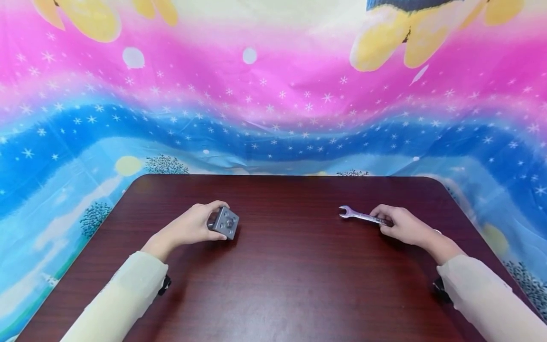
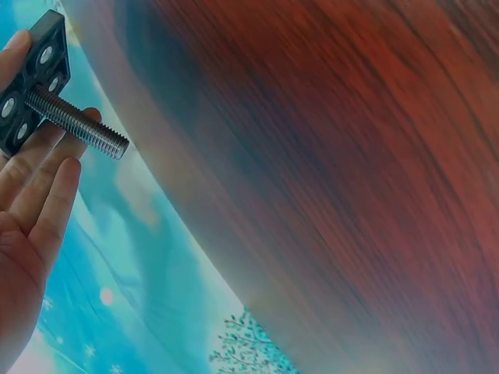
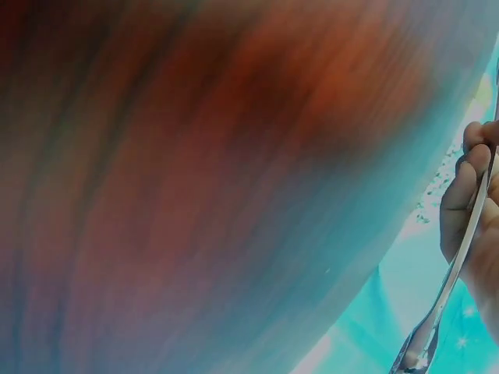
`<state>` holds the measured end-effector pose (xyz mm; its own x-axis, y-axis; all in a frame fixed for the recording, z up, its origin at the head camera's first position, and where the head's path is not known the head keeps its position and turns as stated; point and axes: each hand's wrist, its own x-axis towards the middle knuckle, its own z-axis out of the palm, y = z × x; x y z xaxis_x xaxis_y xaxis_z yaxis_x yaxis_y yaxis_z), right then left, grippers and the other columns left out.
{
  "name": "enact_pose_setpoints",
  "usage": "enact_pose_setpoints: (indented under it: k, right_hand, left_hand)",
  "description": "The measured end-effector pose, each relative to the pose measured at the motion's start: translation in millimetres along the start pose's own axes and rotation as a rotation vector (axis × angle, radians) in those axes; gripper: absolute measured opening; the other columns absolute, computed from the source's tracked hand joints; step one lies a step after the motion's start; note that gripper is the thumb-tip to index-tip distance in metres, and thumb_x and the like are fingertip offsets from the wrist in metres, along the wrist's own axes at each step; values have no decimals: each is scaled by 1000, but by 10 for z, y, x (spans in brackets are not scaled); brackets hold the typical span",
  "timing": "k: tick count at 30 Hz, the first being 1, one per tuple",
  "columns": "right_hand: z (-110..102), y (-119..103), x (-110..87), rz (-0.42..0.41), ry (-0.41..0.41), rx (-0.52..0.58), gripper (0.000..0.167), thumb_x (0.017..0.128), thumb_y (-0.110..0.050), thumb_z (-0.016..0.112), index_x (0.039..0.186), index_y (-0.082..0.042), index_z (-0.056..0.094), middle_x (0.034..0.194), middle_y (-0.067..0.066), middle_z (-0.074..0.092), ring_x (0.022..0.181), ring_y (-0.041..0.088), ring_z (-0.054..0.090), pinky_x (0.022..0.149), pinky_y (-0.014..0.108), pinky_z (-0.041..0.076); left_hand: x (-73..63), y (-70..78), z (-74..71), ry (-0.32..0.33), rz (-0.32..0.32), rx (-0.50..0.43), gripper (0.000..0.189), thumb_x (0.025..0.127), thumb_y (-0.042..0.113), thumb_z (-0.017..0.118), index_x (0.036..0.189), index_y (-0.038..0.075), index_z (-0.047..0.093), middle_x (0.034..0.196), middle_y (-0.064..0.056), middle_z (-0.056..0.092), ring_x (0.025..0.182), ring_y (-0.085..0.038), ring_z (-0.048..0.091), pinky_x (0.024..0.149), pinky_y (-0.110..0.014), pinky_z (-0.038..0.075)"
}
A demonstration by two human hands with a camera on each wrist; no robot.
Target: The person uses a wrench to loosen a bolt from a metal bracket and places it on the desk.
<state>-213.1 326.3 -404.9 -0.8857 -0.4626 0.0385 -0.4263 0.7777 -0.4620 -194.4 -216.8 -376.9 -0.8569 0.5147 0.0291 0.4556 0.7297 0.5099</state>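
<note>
My left hand (image 1: 188, 228) pinches a square grey metal plate (image 1: 221, 222) by opposite edges, thumb on one side and fingers on the other. Round holes sit near the plate's corners. From its centre a threaded bolt (image 2: 82, 126) sticks out toward the palm in the left wrist view, while its head faces away in the head view. On the right side of the table, my right hand (image 1: 406, 227) grips a silver wrench (image 1: 361, 216) near one end. The wrench's open jaw points left, toward the plate; the gripped end is partly hidden by fingers.
Both hands are over a dark reddish-brown wooden table (image 1: 278, 280) with rounded far corners. Behind it hangs a colourful cloth (image 1: 273, 104) in pink and blue with snowflakes, reaching down around the table's sides.
</note>
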Motion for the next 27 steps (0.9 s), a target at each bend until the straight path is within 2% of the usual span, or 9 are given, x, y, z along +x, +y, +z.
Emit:
enact_pose_setpoints:
  k: [7, 14, 21, 27]
  right_hand:
    - [31, -153, 2, -43, 29, 36, 30, 85, 5, 66, 112, -7, 63, 89, 5, 66, 73, 3, 50, 62, 22, 44]
    - [97, -336, 20, -98, 69, 64, 30, 85, 7, 64, 112, -8, 63, 89, 6, 67, 72, 3, 49, 62, 22, 44]
    - [185, -523, 32, -102, 67, 100, 30, 87, 7, 64, 113, -9, 63, 90, 5, 67, 73, 4, 49, 63, 22, 44]
    - [293, -689, 50, -108, 95, 166, 29, 90, 5, 63, 114, -11, 63, 88, 6, 65, 71, 4, 48, 59, 22, 43]
  left_hand:
    - [61, 146, 43, 16, 39, -12, 70, 76, 27, 87, 133, 5, 52, 110, -8, 71, 93, -18, 67, 84, -43, 59]
    - [107, 280, 87, 28, 57, -38, 69, 75, 28, 88, 131, 9, 53, 108, -4, 72, 89, -12, 66, 82, -42, 59]
    - [140, 395, 171, 32, 52, -82, 68, 74, 28, 89, 130, 13, 53, 108, -1, 72, 90, -11, 67, 83, -42, 59]
    - [177, 494, 218, 38, 74, -90, 68, 74, 28, 89, 130, 12, 54, 108, 0, 72, 90, -9, 66, 83, -41, 59]
